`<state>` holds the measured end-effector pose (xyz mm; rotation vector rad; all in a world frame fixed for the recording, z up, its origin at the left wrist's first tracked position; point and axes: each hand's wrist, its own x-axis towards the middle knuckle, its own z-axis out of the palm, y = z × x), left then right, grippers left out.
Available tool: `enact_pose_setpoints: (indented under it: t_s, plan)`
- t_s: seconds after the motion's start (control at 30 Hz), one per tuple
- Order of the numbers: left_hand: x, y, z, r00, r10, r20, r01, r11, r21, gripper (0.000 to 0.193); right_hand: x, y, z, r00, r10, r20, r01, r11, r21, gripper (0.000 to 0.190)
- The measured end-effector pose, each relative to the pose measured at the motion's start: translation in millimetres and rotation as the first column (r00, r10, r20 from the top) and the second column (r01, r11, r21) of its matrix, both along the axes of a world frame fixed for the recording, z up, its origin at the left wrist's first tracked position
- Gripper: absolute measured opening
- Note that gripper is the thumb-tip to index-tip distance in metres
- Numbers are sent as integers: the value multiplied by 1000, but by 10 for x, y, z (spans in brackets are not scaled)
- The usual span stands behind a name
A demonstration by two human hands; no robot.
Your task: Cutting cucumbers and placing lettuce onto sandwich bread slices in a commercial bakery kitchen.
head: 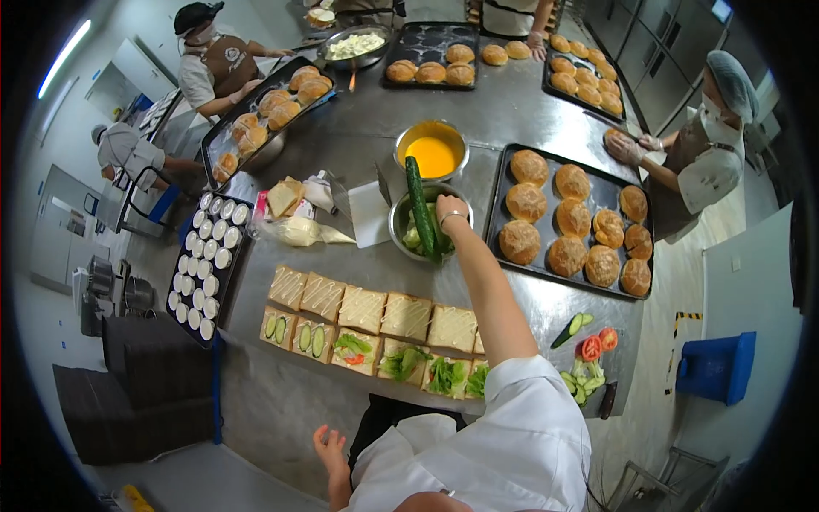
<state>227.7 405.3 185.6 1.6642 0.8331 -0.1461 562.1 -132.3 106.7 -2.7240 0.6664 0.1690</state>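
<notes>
My right hand (450, 208) reaches into a metal bowl (394, 229) of green leaves. Its fingers are hidden, so any grip there is unclear. A whole cucumber (419, 198) leans across this bowl. My left hand (329, 445) hangs below the table's front edge, fingers apart and holding nothing. Two rows of bread slices lie before me. The back row bears zigzag lines of pale sauce, as on one bread slice (361, 308). In the front row, cucumber slices (312, 340) top two breads at the left; lettuce (404, 363) tops others, one with tomato (354, 360).
A steel pot (399, 153) of orange liquid stands behind the bowl. Trays of buns (574, 217) sit at right and back. Cut tomato (592, 348) and a knife (608, 400) lie front right. A piping bag (301, 232) rests left. Co-workers (700, 147) stand around the table.
</notes>
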Motion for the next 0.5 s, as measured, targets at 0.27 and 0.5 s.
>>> enact_pose_setpoints:
  t_s: [0.27, 0.5]
  plan:
    - [98, 47, -63, 999, -35, -1, 35, 999, -39, 29, 44, -13, 191, 968, -194, 157, 183, 980, 79, 29]
    - [265, -13, -31, 993, -119, -22, 119, 993, -16, 27, -141, -297, 339, 916, -367, 159, 266, 856, 443, 28]
